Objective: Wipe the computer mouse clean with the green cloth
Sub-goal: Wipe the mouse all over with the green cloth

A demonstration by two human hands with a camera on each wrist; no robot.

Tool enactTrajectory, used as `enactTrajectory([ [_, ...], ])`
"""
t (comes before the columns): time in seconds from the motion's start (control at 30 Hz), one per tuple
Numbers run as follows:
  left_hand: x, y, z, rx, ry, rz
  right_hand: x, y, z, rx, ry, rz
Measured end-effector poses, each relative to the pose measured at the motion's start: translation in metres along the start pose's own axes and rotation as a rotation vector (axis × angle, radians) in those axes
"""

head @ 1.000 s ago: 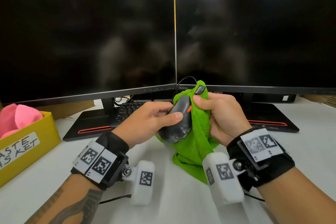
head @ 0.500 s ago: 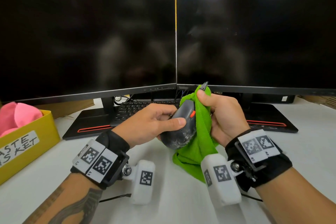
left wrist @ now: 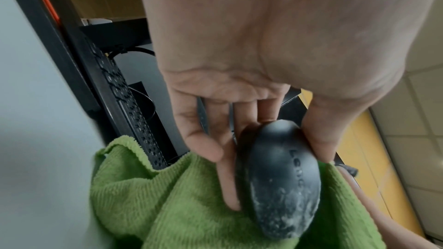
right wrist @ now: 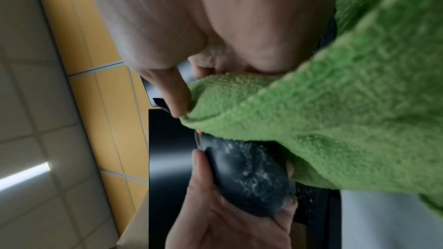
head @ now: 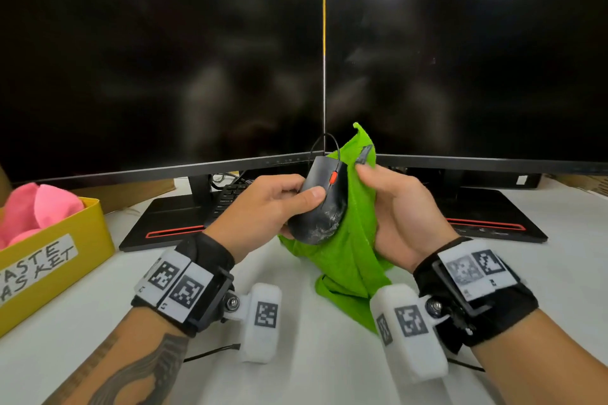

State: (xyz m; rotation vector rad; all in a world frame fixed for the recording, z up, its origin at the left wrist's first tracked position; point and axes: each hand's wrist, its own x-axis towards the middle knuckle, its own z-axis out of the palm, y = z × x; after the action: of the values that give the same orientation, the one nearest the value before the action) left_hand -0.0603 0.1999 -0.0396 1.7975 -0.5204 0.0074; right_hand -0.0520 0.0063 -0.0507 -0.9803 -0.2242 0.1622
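While my left hand (head: pixel 263 207) grips the mouse (head: pixel 320 204) off the counter (head: pixel 312 371), exposing its smeared shell, my right hand (head: pixel 399 210) pinches the cloth (head: pixel 352 253) against it.

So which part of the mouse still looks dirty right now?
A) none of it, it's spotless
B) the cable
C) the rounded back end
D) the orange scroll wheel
C: whitish smears cover the rounded rear of the mouse, beside the green cloth, while its front looks plain black.
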Motion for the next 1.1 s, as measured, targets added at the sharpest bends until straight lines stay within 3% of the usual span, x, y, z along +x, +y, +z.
enactTrajectory([
  [0.23, 0.0011, -0.0037, 0.0028, -0.001, -0.08, -0.023, -0.0013, 0.0051, 0.0014, -0.224, 0.064, -0.161],
  [0.43, 0.0013, -0.004, 0.0024, -0.026, -0.055, -0.038, 0.0014, 0.0034, -0.0016, -0.165, 0.126, -0.176],
  [0.63, 0.0023, -0.0038, -0.0017, -0.09, 0.018, -0.046, -0.0011, 0.0038, -0.0027, -0.154, -0.026, -0.183],
  [0.9, 0.0011, -0.0055, 0.0073, -0.051, -0.068, -0.06, 0.0009, 0.006, 0.0015, -0.164, 0.177, -0.237],
  [1.1, 0.0019, -0.0059, 0.0023, -0.072, 0.004, -0.053, 0.0019, 0.0059, 0.0023, -0.105, 0.147, -0.214],
])
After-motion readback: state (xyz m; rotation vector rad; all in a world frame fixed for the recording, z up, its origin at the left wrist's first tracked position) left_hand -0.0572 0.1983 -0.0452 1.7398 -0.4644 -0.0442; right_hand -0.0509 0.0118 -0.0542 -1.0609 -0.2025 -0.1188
